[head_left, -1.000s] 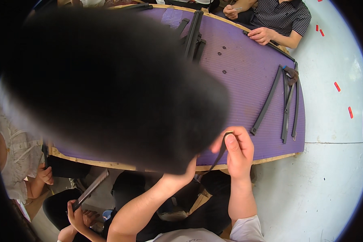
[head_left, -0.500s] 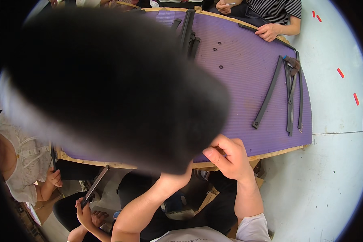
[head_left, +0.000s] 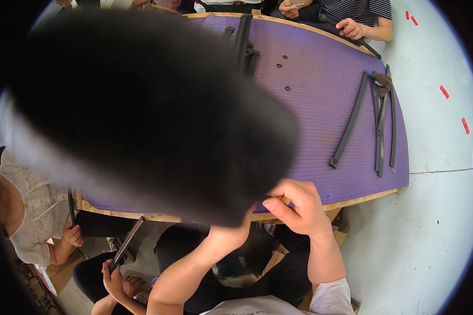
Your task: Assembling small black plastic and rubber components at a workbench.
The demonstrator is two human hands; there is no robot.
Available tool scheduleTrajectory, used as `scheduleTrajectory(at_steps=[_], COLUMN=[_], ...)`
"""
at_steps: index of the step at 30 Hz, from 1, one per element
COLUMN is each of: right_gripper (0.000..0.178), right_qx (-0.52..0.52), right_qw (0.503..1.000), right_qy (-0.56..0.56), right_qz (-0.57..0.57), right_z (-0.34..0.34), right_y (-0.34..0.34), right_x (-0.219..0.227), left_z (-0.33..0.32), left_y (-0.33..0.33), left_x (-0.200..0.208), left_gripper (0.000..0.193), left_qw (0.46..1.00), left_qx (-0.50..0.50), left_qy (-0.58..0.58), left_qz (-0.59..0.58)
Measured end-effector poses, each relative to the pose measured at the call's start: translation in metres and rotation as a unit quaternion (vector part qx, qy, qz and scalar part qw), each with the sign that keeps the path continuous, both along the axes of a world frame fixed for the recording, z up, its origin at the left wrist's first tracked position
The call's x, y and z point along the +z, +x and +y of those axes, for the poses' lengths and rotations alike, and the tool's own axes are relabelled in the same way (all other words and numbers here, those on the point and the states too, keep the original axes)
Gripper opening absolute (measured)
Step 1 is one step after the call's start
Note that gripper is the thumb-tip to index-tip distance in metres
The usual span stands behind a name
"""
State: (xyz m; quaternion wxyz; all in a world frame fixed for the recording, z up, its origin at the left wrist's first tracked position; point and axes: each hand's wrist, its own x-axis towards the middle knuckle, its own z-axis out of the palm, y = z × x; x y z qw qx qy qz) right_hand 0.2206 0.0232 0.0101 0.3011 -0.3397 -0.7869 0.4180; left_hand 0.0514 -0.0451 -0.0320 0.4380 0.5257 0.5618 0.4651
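A large blurred black shape [head_left: 157,121] fills the left and middle of the view and covers whatever lies behind it. My left hand [head_left: 231,233] shows only its back and wrist at the near table edge, its fingers hidden behind that shape. Just to its right, my right hand [head_left: 302,210] is closed, thumb and forefinger bent toward each other. Their tips reach the blur's edge, so I cannot make out what they hold. Beyond my hands spreads the purple ribbed table mat [head_left: 320,131]. Long dark bars [head_left: 349,126] lie on it at the right.
A dark glove [head_left: 382,83] rests on the bars. Several small black rings [head_left: 287,88] and a stack of black bars [head_left: 242,44] are farther back. Across the table a person's hand [head_left: 352,29] holds a bar; at lower left, another person's hand [head_left: 113,278] grips a dark strip [head_left: 127,242].
The person across the table has raised the near-side end of their bar and shifted their hand. My two hands stay almost where they were, with the right fingers slightly changed.
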Motion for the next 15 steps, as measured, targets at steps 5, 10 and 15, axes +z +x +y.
scheduleTrajectory(at_steps=[5, 10, 15], right_gripper=[0.019, 0.018, 0.016], right_qx=[0.011, 0.009, 0.017], right_qw=[1.000, 1.000, 1.000], right_qy=[0.011, 0.008, 0.008], right_qz=[-0.002, -0.007, 0.001], right_z=[0.0024, 0.0044, 0.0083], right_y=[-0.0021, 0.0012, -0.0012], right_x=[-0.0003, 0.0009, 0.0034], left_z=[0.0005, 0.0020, 0.0049], left_y=[0.0010, 0.0057, 0.0017], left_x=[0.0015, -0.0001, 0.0082], left_gripper=[0.029, 0.028, 0.027], left_qw=[1.000, 0.998, 0.997], left_qx=[0.008, 0.007, 0.006], left_qy=[0.019, 0.039, 0.078], left_qz=[-0.024, -0.047, -0.030])
